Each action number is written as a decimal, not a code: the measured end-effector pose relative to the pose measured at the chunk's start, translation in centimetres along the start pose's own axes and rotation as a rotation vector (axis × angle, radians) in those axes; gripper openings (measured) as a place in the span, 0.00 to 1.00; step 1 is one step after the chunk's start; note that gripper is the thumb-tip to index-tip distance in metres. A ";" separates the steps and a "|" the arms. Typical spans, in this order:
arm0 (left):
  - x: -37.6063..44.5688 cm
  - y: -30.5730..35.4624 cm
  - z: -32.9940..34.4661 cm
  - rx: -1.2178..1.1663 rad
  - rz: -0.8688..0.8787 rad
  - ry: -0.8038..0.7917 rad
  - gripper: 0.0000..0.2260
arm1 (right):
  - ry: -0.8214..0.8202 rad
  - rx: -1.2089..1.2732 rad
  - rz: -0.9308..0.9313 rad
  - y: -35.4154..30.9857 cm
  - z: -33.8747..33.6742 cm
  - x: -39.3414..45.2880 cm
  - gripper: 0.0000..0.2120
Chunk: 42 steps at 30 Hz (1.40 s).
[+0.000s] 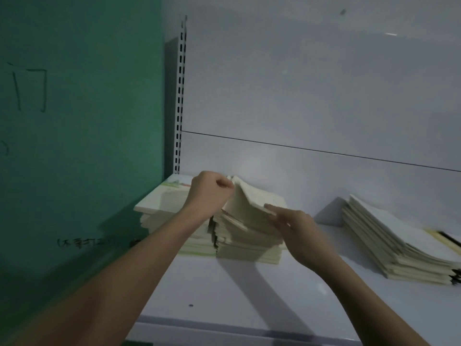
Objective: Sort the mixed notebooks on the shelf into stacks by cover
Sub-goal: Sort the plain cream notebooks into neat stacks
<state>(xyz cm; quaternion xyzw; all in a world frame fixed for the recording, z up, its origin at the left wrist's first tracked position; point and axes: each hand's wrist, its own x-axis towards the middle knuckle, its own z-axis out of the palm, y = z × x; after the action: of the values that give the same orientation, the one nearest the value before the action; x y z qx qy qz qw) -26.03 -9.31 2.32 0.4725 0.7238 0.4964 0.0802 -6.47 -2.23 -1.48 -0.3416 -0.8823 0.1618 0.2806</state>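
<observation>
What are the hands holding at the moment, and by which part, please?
A cream notebook: left hand pinches its far corner, right hand holds its right edge.

Both forearms are bare up to the frame edge, no sleeve showing. The left hand [208, 193] and right hand [298, 227] show neither rings nor gloves at the fingers.

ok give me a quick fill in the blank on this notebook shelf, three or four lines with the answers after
1. Both hands hold the top notebook of the ____ stack.
2. The left hand grips that notebook at its ____ edge.
3. The wall to the left of the shelf is ____.
4. The right stack has slumped so that it leans towards the ____.

Missing words: middle; far; green; left
</observation>
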 end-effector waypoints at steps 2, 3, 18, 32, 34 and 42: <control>-0.2 1.3 0.1 -0.294 -0.194 -0.181 0.13 | 0.196 0.116 -0.008 -0.1 -0.7 -0.5 0.12; -0.3 2.0 0.2 -0.444 -0.313 -0.322 0.19 | 0.252 0.121 -0.019 -0.1 -0.9 -0.8 0.12; -2.2 -0.2 -3.1 -0.514 -0.383 0.033 0.18 | -0.073 0.226 0.053 1.4 1.1 1.4 0.17; -6.1 -4.6 -9.3 -0.678 -0.407 -0.057 0.16 | 0.156 -0.021 -0.055 -0.8 0.4 0.2 0.13; -6.0 -4.7 -9.5 -0.693 -0.417 -0.094 0.16 | 0.319 0.097 -0.017 -1.7 -0.3 0.7 0.13; -3.7 -3.4 -8.2 -0.808 -0.610 -0.215 0.19 | 0.211 -0.014 -0.454 -9.1 3.6 -1.1 0.12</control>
<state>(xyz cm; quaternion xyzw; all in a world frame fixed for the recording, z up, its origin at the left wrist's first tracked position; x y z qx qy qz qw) -30.89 -17.61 2.39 0.2196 0.5669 0.6389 0.4714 -12.62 -9.86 -0.36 -0.1515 -0.9033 0.0519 0.3980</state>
